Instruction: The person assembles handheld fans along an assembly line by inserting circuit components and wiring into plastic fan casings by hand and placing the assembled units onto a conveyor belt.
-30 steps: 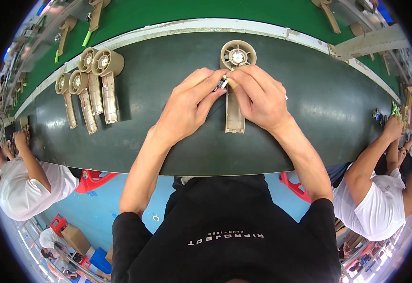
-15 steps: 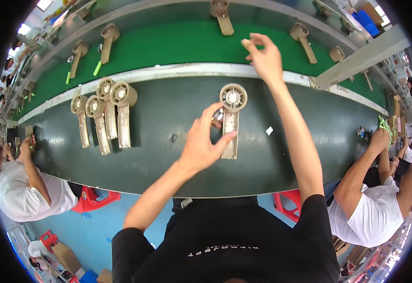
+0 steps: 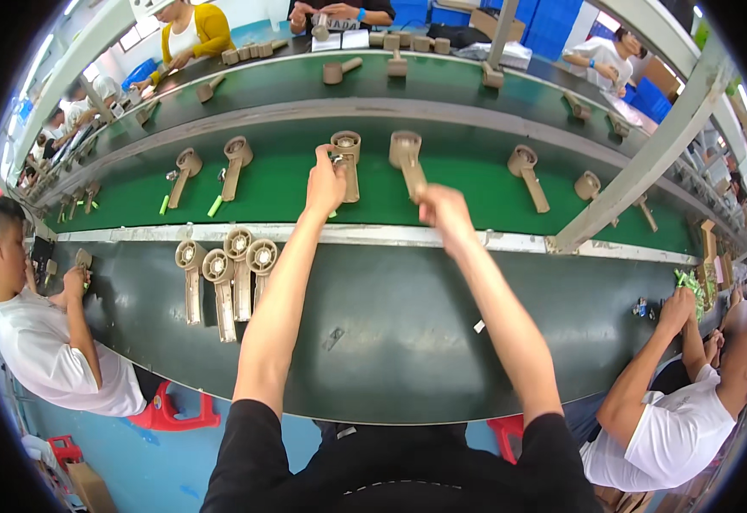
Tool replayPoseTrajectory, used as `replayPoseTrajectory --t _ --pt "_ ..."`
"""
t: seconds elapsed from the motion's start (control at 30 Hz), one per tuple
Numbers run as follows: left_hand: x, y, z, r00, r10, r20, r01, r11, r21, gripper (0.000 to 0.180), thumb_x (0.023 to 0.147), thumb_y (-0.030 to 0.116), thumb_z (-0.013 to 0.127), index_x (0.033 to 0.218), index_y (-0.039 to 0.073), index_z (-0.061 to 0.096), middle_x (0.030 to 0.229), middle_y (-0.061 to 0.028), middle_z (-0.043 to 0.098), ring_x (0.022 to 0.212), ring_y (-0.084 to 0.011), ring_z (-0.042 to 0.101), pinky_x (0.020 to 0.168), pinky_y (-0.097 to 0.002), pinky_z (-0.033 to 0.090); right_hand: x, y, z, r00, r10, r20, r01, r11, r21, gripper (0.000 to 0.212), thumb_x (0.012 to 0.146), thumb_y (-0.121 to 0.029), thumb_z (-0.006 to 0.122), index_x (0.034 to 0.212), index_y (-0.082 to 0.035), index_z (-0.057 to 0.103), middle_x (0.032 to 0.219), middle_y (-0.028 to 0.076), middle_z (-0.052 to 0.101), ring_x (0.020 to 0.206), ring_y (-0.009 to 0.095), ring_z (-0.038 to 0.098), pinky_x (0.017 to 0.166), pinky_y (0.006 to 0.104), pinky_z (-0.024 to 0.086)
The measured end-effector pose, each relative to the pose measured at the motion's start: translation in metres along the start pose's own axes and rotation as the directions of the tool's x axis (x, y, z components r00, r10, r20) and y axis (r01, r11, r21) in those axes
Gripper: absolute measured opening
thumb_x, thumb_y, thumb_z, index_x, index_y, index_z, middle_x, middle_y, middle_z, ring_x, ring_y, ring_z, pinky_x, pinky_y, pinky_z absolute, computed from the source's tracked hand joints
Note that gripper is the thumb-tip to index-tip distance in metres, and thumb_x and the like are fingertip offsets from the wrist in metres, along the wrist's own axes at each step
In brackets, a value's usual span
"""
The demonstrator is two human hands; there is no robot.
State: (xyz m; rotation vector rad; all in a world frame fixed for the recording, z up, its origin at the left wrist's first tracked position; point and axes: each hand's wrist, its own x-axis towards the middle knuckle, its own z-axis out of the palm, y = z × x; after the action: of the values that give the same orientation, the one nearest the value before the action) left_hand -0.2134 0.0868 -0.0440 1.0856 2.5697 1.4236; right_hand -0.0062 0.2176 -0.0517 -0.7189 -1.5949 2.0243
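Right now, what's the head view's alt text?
A person's left hand is at a beige fan housing over a green belt; the right hand is at a second housing. Four similar housings lie on the dark table.

Blue floor (image 3: 181, 457), red stools (image 3: 177, 417); pale slanting post (image 3: 644, 156)

The fan housings (image 3: 406, 154) are showing plain tan, their hubs (image 3: 262, 256) gleaming whitish. Beneath some, the belt (image 3: 476, 171) is glowing vivid green, with cylinders (image 3: 214, 205) appearing bright lime. The table (image 3: 391, 342) is looking dark grey-green, its border strip (image 3: 493, 241) off-white; the floor (image 3: 134, 453) is shining light blue.
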Motion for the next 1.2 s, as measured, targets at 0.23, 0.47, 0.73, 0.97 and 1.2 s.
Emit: replayPoseTrajectory --t 0.23,0.47,0.73,0.97,1.2 --pt "0.040 -0.024 0.020 0.999 -0.005 0.034 -0.002 0.981 0.192 0.049 0.092 0.017 0.061 0.134 0.003 0.041 0.113 -0.0284 0.063 0.108 -0.0456 0.060 0.091 -0.0521 0.046 -0.185 0.011 0.017 0.990 0.143 -0.010 -0.141 0.982 0.124 0.023 0.096 -0.019 0.064 0.109 0.000 0.066 0.073 -0.001 0.059 0.056 0.007 0.052 0.052 0.0218 0.043" --pt "-0.068 0.032 0.010 0.960 0.279 -0.002 -0.278 0.956 -0.095 0.033 0.096 0.025 0.060 0.117 0.000 0.062 0.117 -0.0197 0.063 0.110 -0.0316 0.059 0.094 -0.0415 0.045 -0.226 0.043 0.040 0.991 0.035 -0.129 -0.055 0.986 -0.160 0.036 0.096 -0.014 0.064 0.125 0.006 0.059 0.080 0.004 0.062 0.057 0.008 0.057 0.049 0.0236 0.051" --pt "-0.171 0.048 0.006 0.893 0.404 0.198 -0.356 0.904 -0.239 0.072 0.085 0.030 0.075 0.143 0.002 0.044 0.135 -0.0200 0.054 0.122 -0.0329 0.056 0.106 -0.0411 0.042 -0.225 0.045 0.038 0.986 -0.103 -0.133 0.071 0.971 -0.228 0.035 0.095 -0.012 0.063 0.125 0.004 0.057 0.086 0.006 0.066 0.051 0.008 0.058 0.043 0.0240 0.049" --pt "-0.172 0.040 0.014 0.926 0.346 0.151 -0.292 0.909 -0.297 0.074 0.081 0.026 0.080 0.141 -0.001 0.045 0.135 -0.0222 0.055 0.125 -0.0327 0.055 0.106 -0.0399 0.043 -0.229 0.046 0.039 0.987 -0.080 -0.142 0.047 0.974 -0.222 0.035 0.095 -0.015 0.064 0.123 0.004 0.058 0.080 0.005 0.066 0.052 0.007 0.057 0.044 0.0239 0.048" --pt "-0.168 0.031 0.018 0.935 0.323 0.144 -0.256 0.898 -0.357 0.073 0.078 0.022 0.083 0.138 0.000 0.049 0.126 -0.0164 0.063 0.114 -0.0240 0.062 0.098 -0.0363 0.048 -0.226 0.052 0.039 0.981 -0.127 -0.144 0.092 0.969 -0.228 0.032 0.095 -0.016 0.064 0.121 0.002 0.059 0.076 0.005 0.065 0.050 0.008 0.056 0.043 0.0248 0.047"
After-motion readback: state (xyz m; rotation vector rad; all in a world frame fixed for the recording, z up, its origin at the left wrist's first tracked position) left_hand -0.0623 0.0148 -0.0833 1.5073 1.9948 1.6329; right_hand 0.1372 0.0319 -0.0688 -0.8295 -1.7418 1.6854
